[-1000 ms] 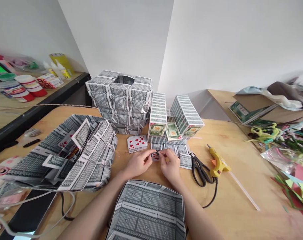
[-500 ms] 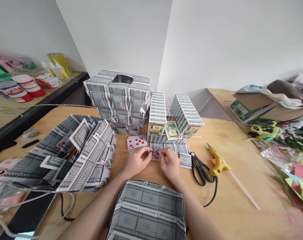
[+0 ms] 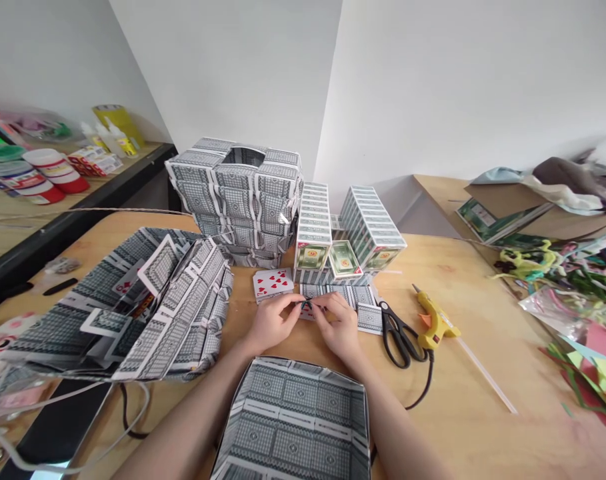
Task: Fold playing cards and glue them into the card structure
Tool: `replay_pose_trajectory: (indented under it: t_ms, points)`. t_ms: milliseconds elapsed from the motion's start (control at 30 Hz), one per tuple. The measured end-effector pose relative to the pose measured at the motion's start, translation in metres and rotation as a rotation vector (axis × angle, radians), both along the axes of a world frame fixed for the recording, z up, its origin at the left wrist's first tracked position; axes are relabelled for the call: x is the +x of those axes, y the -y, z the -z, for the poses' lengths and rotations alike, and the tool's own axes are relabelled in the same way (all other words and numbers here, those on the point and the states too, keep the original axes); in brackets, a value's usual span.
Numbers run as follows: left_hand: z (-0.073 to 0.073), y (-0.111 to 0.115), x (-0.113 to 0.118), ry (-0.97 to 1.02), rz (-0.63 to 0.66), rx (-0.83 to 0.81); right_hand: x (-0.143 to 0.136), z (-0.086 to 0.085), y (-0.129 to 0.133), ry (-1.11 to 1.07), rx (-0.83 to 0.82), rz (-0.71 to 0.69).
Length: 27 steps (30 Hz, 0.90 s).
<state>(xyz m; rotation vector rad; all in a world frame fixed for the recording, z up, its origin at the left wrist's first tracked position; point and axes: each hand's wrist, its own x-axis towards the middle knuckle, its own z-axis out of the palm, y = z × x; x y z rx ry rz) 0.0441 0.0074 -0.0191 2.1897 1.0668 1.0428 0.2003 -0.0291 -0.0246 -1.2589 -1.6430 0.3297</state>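
Note:
My left hand point(image 3: 273, 323) and my right hand point(image 3: 339, 325) meet at the middle of the table, fingers closed in a pinch. Between the fingertips is a small dark, greenish strip point(image 3: 307, 302), too small to name. Under the fingers lie playing cards, partly hidden by the hands. A stack of playing cards point(image 3: 273, 284) with a heart card on top lies just beyond my left hand. Beside my right hand is a face-down card point(image 3: 369, 317). Between my forearms stands a tray-like piece made of playing cards point(image 3: 295, 420).
Black-handled scissors point(image 3: 400, 337) and a yellow glue gun point(image 3: 437, 322) lie to the right. Card boxes point(image 3: 373, 227) and a large card-built box point(image 3: 237, 200) stand behind. A card-built basket point(image 3: 173, 313) holding loose cards sits left. Paper scraps point(image 3: 595, 360) lie far right.
The small dark strip between the fingertips has turned slightly and looks greener. Both hands stay at nearly the same place, and the view has shifted a little.

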Motion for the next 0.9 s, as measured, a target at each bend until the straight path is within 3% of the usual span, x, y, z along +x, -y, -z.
replay_pose_trajectory:
  t_ms: [900]
  points:
    - [0.0007,0.0001,0.0006,0.005,0.023,0.004,-0.0010,-0.0001,0.0015,0.007,0.004,0.010]
